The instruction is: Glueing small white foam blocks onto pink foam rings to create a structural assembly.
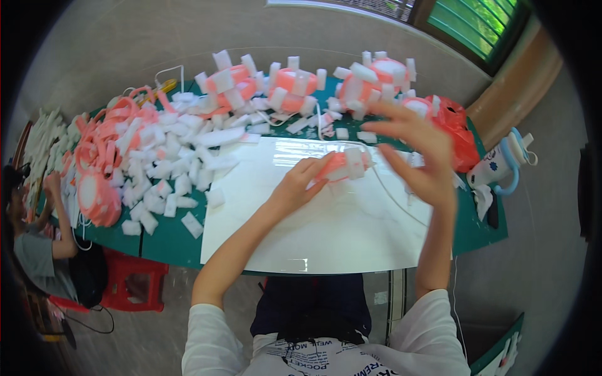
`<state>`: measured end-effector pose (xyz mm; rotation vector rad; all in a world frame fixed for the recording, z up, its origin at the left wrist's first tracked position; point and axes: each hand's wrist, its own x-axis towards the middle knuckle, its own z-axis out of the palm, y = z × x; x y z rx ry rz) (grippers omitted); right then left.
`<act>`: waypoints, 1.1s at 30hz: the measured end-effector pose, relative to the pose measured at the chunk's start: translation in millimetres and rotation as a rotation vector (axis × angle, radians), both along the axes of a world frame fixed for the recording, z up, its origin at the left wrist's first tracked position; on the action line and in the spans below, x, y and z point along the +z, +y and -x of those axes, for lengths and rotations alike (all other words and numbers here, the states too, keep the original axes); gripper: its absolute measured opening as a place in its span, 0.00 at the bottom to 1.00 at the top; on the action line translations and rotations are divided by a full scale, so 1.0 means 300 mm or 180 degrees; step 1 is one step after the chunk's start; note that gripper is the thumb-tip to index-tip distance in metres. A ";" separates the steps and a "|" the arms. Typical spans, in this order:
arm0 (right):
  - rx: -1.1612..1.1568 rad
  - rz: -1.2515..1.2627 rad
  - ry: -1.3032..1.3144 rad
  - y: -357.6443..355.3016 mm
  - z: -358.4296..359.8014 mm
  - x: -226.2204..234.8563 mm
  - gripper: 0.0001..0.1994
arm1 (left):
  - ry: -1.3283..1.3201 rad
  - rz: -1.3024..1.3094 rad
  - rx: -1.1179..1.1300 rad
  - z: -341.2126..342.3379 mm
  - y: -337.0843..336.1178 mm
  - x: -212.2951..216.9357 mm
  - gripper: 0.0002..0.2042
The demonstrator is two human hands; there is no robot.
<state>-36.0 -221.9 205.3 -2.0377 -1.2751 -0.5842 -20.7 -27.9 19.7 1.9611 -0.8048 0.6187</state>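
Observation:
My left hand is closed around one end of a small pink object with white foam blocks stuck to it, just above a glossy white board. Its exact kind cannot be made out. My right hand is raised to the right of it, slightly blurred, with fingers apart and nothing seen between them. A thin white cord runs from near the pink object across the board toward my right forearm.
Loose white foam blocks and pink strips heap at the left. Pink items with foam blocks line the back. A red plastic bag and a white-and-blue tumbler stand right. Another person sits far left, beside a red stool.

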 end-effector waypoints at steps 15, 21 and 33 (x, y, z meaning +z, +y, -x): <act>-0.0122 0.0158 0.0371 -0.029 -0.175 -0.416 0.25 | 0.0419 -0.0086 0.0197 0.009 0.014 0.011 0.29; -0.0327 -0.0078 -0.0104 -0.025 -0.147 -0.457 0.23 | 0.0205 -0.0213 0.0258 0.008 0.003 0.011 0.28; -0.0591 -0.0085 -0.0272 0.014 -0.141 -0.492 0.21 | 0.0349 -0.0187 0.0366 0.002 0.005 0.007 0.27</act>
